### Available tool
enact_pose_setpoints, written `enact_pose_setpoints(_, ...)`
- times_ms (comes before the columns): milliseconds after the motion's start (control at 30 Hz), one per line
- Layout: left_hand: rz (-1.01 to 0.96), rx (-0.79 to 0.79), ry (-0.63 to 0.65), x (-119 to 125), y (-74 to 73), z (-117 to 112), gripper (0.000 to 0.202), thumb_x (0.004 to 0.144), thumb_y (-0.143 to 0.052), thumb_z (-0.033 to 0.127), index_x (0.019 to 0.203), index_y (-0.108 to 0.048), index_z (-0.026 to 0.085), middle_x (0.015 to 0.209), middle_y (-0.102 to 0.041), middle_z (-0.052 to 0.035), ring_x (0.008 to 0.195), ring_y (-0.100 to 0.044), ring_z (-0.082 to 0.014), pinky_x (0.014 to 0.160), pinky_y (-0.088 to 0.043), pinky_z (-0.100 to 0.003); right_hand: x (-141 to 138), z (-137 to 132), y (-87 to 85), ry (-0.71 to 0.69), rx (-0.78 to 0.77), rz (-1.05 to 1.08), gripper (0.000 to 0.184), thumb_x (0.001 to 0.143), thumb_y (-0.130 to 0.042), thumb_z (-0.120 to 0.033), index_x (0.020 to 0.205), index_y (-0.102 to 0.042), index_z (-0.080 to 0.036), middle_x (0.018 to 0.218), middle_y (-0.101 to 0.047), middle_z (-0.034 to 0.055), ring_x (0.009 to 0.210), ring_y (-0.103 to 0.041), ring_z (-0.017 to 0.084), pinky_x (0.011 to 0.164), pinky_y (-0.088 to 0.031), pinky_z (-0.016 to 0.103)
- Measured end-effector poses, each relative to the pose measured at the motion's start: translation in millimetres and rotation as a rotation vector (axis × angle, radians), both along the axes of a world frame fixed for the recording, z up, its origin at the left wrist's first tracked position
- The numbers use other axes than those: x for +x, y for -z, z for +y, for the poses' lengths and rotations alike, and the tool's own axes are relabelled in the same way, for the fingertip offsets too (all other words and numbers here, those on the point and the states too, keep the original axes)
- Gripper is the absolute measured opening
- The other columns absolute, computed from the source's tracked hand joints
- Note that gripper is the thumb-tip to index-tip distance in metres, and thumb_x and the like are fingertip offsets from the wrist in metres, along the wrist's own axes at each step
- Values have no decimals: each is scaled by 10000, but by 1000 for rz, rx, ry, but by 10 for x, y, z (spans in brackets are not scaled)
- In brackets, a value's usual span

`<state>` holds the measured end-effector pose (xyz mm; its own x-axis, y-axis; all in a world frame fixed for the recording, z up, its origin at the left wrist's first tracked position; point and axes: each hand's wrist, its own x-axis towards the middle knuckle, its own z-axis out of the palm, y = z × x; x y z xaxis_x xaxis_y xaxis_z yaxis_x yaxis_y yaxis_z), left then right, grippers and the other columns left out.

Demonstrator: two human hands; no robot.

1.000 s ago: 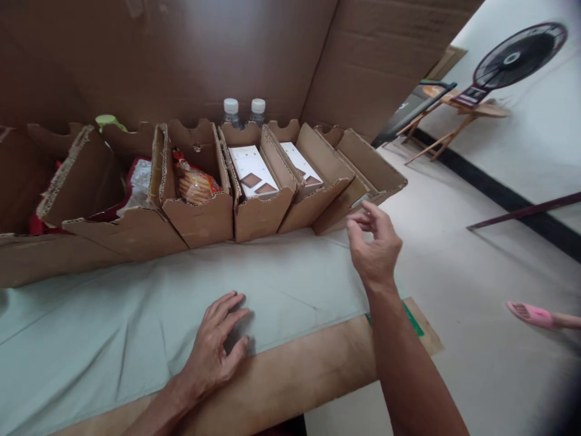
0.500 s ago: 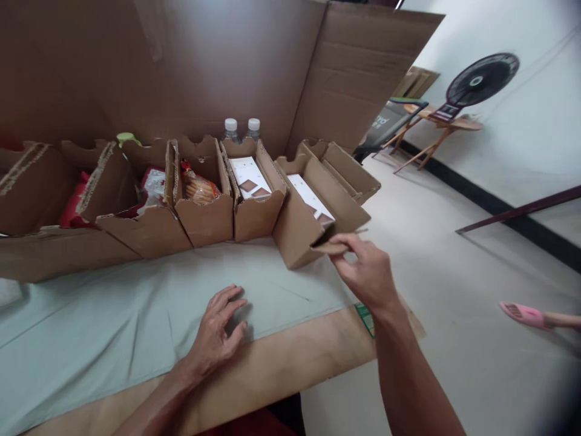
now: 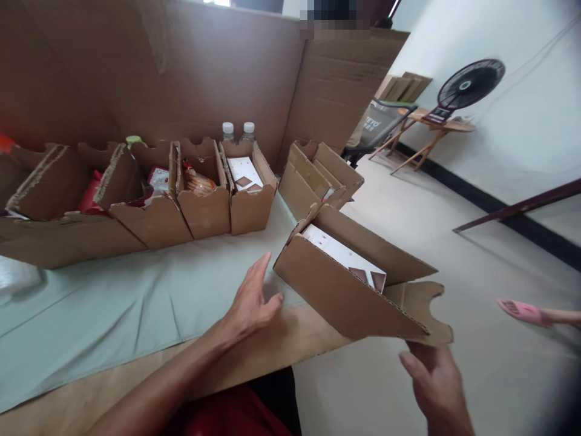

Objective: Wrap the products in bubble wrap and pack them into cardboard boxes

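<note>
1. Cardboard box (image 3: pixel 336 297): long and open-topped, held in the air and tilted. Its far end is over the edge of the tabletop (image 3: pixel 295 342), and its near end is out over the floor.
2. Contents: white cartons (image 3: pixel 340 257) with brown diamond marks lie flat inside the cardboard box.
3. Right hand (image 3: pixel 438 387): under the near end of the cardboard box, clasping its notched flap from below. The fingertips are hidden behind the flap.
4. Left hand (image 3: pixel 252 303): spread flat, fingers straight and together, thumb out, just beside the far left corner of the cardboard box. Contact cannot be told.
5. Cloth (image 3: pixel 136 303): pale green, covering the tabletop to the left of the cardboard box.
6. Row of boxes (image 3: pixel 204 209): beyond and left of the cardboard box, side by side on the cloth, some holding snack packets.
7. 2 bottles (image 3: pixel 236 130) with white caps: upright behind that row, well apart from the cardboard box.
8. 1 spare box (image 3: pixel 318 175): open, standing just beyond the cardboard box.
9. Pink sandal (image 3: pixel 521 312): on another person's foot, on the floor to the right of the cardboard box.
</note>
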<state>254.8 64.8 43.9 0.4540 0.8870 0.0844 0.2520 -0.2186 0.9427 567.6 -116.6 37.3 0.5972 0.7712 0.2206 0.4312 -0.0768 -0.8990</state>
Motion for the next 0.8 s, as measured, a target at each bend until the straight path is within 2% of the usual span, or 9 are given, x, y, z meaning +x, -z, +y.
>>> enact_pose_setpoints(67, -62, -30, 35, 195, -11, 97, 955, 784, -682, 286, 1647, -283, 207, 1681, -376, -169, 1547, -354, -401, 1229, -362, -608, -79, 133, 43, -19, -68, -91, 722, 759, -789, -624, 1313, -650, -183, 1253, -735, 178, 1182, -695, 358, 969, -586, 465)
enact_pose_setpoints(133, -101, -36, 27, 259, 38, 115, 935, 767, -680, 282, 1627, -322, 197, 1650, -425, -174, 1519, -396, -400, 1218, -375, -609, -156, 333, 20, -26, -101, -169, 606, 786, -765, -615, 1197, -699, -174, 1177, -762, 160, 1145, -709, 348, 981, -579, 453)
enact_pose_setpoints(233, -130, -16, -52, 130, 142, -9, 839, 811, -649, 272, 1599, -368, 216, 1612, -475, -159, 1457, -480, -372, 1171, -447, -578, -246, 728, -55, -98, -70, -216, 508, 799, -756, -587, 1095, -734, -175, 1077, -786, 142, 1061, -727, 338, 946, -583, 460)
enact_pose_setpoints(333, -145, 22, -183, -65, 209, -136, 809, 847, -627, 249, 1605, -344, 254, 1616, -462, -142, 1450, -489, -343, 1146, -485, -540, -310, 1182, -90, -171, -30, -175, 467, 774, -774, -573, 1022, -732, -180, 984, -788, 124, 975, -728, 318, 885, -590, 451)
enact_pose_setpoints(400, -157, 57, -239, -130, 225, -138, 805, 860, -616, 249, 1611, -326, 268, 1620, -453, -138, 1467, -469, -337, 1141, -494, -533, -340, 1453, -86, -194, -20, -116, 492, 753, -787, -576, 1031, -713, -177, 973, -779, 119, 985, -716, 313, 888, -582, 454)
enact_pose_setpoints(500, -164, 86, -243, -118, 228, -42, 823, 855, -609, 241, 1620, -304, 270, 1632, -436, -137, 1484, -443, -343, 1141, -495, -544, -351, 1723, -65, -202, 17, -32, 580, 732, -799, -588, 1114, -683, -168, 1065, -763, 138, 1057, -694, 320, 932, -561, 472)
enact_pose_setpoints(667, -137, 91, -203, -43, 247, 65, 884, 833, -605, 209, 1641, -254, 279, 1677, -376, -130, 1506, -410, -354, 1160, -467, -568, -317, 1898, -9, -200, 77, 13, 669, 720, -804, -611, 1199, -643, -173, 1189, -734, 156, 1151, -665, 322, 1001, -529, 470)
enact_pose_setpoints(800, -119, 85, -170, -91, 274, 55, 839, 828, -605, 221, 1618, -322, 250, 1660, -407, -143, 1493, -441, -357, 1144, -488, -560, -306, 2061, 63, -210, 154, 25, 694, 747, -761, -633, 1248, -608, -178, 1242, -714, 146, 1238, -628, 313, 1071, -491, 469)
